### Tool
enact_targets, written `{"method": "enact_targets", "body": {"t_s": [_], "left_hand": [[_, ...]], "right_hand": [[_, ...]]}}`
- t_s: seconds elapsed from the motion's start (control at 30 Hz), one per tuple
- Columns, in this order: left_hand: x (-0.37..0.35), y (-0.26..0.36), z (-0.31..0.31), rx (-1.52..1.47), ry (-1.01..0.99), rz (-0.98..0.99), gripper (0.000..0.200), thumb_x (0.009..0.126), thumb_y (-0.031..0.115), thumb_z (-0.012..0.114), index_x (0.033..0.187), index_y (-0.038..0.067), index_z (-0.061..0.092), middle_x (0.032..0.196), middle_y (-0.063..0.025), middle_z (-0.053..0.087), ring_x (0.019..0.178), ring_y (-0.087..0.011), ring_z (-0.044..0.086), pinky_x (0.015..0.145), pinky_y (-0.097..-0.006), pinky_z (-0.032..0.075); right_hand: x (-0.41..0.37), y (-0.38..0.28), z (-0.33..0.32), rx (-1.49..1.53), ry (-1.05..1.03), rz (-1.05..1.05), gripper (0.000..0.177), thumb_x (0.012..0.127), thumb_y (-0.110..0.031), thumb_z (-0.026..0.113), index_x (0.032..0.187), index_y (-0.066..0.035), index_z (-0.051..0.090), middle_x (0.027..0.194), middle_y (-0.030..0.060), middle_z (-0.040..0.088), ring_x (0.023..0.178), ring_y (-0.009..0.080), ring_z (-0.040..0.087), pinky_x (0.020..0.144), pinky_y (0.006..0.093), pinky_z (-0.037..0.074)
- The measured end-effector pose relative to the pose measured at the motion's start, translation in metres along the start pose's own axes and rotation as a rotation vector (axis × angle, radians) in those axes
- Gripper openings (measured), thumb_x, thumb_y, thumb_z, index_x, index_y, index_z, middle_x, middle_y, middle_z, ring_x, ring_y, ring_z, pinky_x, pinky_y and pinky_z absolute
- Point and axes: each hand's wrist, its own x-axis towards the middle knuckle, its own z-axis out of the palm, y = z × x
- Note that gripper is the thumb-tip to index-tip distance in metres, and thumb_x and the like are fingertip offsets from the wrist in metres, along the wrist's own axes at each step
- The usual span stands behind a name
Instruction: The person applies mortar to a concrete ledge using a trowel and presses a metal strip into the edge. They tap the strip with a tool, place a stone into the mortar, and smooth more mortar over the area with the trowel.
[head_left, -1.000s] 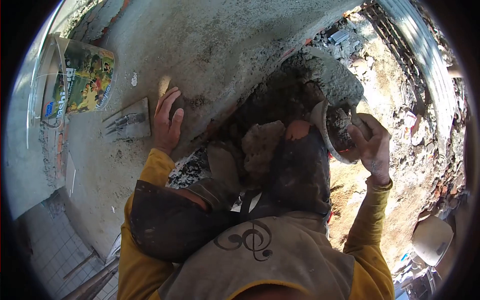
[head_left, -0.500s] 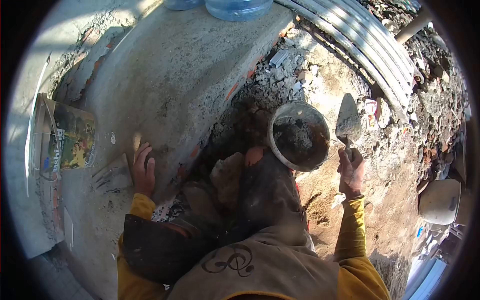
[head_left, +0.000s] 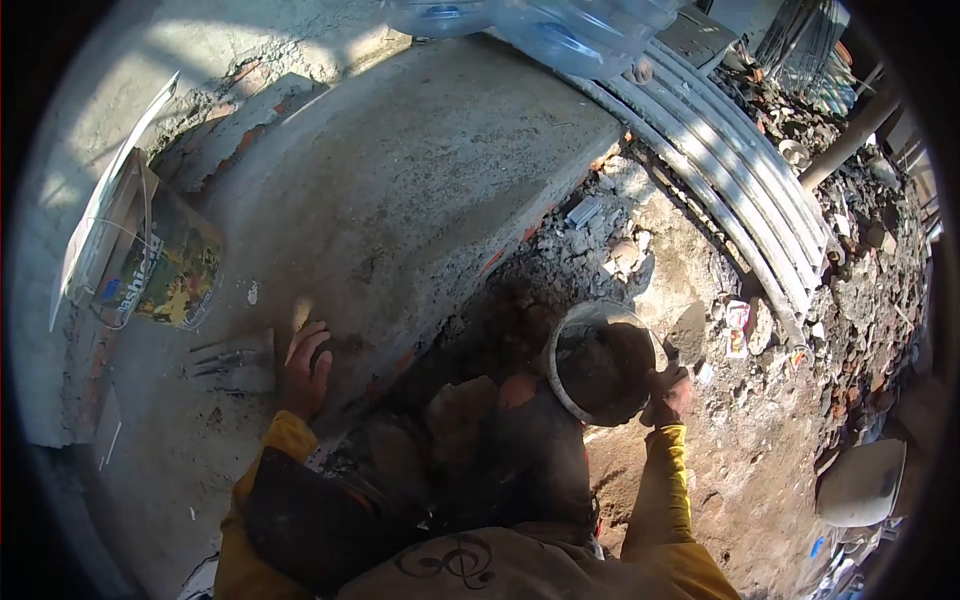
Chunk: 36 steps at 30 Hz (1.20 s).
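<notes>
My left hand rests on the grey cement surface, fingers apart, beside the wooden handle of a flat tool whose grey plate lies to its left. On the right, my right hand is closed around a pointed trowel, with its blade pointing away from me. This hand is at the right rim of a round mortar bucket, which stands by my knee with dark material inside. The trowel's handle is mostly hidden in my fingers.
A printed bucket stands at the left. Large clear bottles sit at the top. Corrugated sheets curve along the upper right, beside rubble. A grey container lies at the lower right.
My right hand and the trowel have moved left, up to the bucket's rim. The view has shifted, so the scene sits lower. My left hand has stayed beside the wooden handle.
</notes>
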Motion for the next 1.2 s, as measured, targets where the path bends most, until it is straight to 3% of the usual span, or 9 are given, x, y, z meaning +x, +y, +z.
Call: {"method": "enact_targets", "body": {"t_s": [0.07, 0.4, 0.53, 0.63, 0.73, 0.87, 0.97, 1.1, 1.2], "left_hand": [[0.000, 0.000, 0.001, 0.004, 0.013, -0.006, 0.032, 0.094, 0.022, 0.057, 0.118, 0.002, 0.063, 0.132, -0.0140, 0.059, 0.127, -0.0332, 0.052, 0.109, -0.0419, 0.038], [-0.002, -0.006, 0.001, -0.028, 0.029, -0.014, 0.034, 0.092, 0.027, 0.061, 0.116, 0.002, 0.064, 0.131, -0.0133, 0.060, 0.128, -0.0329, 0.051, 0.109, -0.0424, 0.037], [-0.002, -0.004, -0.002, -0.026, 0.045, -0.018, 0.035, 0.092, 0.027, 0.061, 0.116, 0.002, 0.064, 0.131, -0.0134, 0.060, 0.128, -0.0330, 0.051, 0.109, -0.0425, 0.037], [-0.003, -0.002, -0.001, -0.051, 0.030, -0.022, 0.034, 0.092, 0.027, 0.061, 0.116, 0.002, 0.064, 0.130, -0.0133, 0.060, 0.128, -0.0330, 0.052, 0.109, -0.0425, 0.037], [-0.001, -0.006, 0.002, -0.048, 0.046, 0.007, 0.034, 0.092, 0.027, 0.061, 0.115, 0.002, 0.064, 0.130, -0.0135, 0.060, 0.127, -0.0331, 0.053, 0.109, -0.0423, 0.038], [-0.001, -0.006, 0.001, -0.044, 0.056, 0.018, 0.033, 0.091, 0.025, 0.062, 0.114, 0.002, 0.064, 0.129, -0.0139, 0.060, 0.127, -0.0331, 0.053, 0.109, -0.0419, 0.038], [-0.002, -0.004, 0.000, -0.040, 0.056, 0.013, 0.032, 0.091, 0.024, 0.062, 0.114, 0.002, 0.064, 0.129, -0.0140, 0.060, 0.126, -0.0332, 0.053, 0.109, -0.0419, 0.038], [-0.001, -0.004, 0.001, -0.043, 0.062, 0.012, 0.032, 0.091, 0.025, 0.062, 0.114, 0.002, 0.064, 0.128, -0.0137, 0.061, 0.126, -0.0334, 0.054, 0.108, -0.0420, 0.039], [-0.002, -0.007, 0.002, -0.027, 0.057, 0.015, 0.032, 0.091, 0.025, 0.062, 0.114, 0.003, 0.065, 0.128, -0.0135, 0.061, 0.126, -0.0333, 0.054, 0.108, -0.0419, 0.039]], "right_hand": [[-0.002, 0.008, 0.011, -0.058, 0.042, -0.213, 0.047, 0.076, -0.031, 0.075, 0.108, 0.000, 0.061, 0.099, 0.0227, 0.066, 0.090, 0.0414, 0.066, 0.076, 0.0500, 0.052], [-0.001, 0.005, 0.005, 0.231, -0.116, -0.066, 0.049, 0.072, -0.015, 0.066, 0.116, 0.004, 0.061, 0.098, 0.0220, 0.064, 0.092, 0.0387, 0.062, 0.078, 0.0457, 0.049], [-0.013, -0.011, -0.021, -0.033, 0.222, -0.396, 0.044, 0.071, -0.010, 0.066, 0.112, 0.005, 0.059, 0.083, 0.0114, 0.055, 0.073, 0.0270, 0.054, 0.070, 0.0413, 0.046], [-0.042, -0.034, -0.057, 0.641, 0.098, -0.238, 0.058, 0.080, -0.013, 0.072, 0.129, 0.007, 0.049, 0.089, 0.0054, 0.051, 0.073, 0.0173, 0.053, 0.065, 0.0358, 0.047], [-0.085, -0.078, -0.083, 0.832, 0.044, -0.180, 0.060, 0.084, -0.018, 0.073, 0.131, 0.008, 0.045, 0.094, 0.0063, 0.054, 0.077, 0.0167, 0.053, 0.069, 0.0340, 0.048], [-0.107, -0.098, -0.074, 0.624, -0.128, -0.425, 0.053, 0.083, -0.019, 0.077, 0.120, 0.005, 0.048, 0.092, 0.0093, 0.054, 0.080, 0.0226, 0.053, 0.073, 0.0379, 0.046], [-0.128, -0.130, -0.059, 0.386, 0.082, -0.842, 0.045, 0.083, -0.013, 0.072, 0.117, 0.004, 0.048, 0.083, 0.0153, 0.053, 0.074, 0.0306, 0.055, 0.069, 0.0422, 0.046], [-0.141, -0.152, -0.049, 0.454, -0.130, -0.624, 0.046, 0.081, -0.013, 0.071, 0.119, 0.002, 0.051, 0.088, 0.0262, 0.064, 0.081, 0.0478, 0.065, 0.068, 0.0502, 0.050], [-0.135, -0.149, -0.042, 0.288, -0.303, -0.580, 0.039, 0.082, -0.018, 0.070, 0.112, 0.001, 0.054, 0.083, 0.0263, 0.067, 0.081, 0.0503, 0.065, 0.068, 0.0516, 0.050]]}}
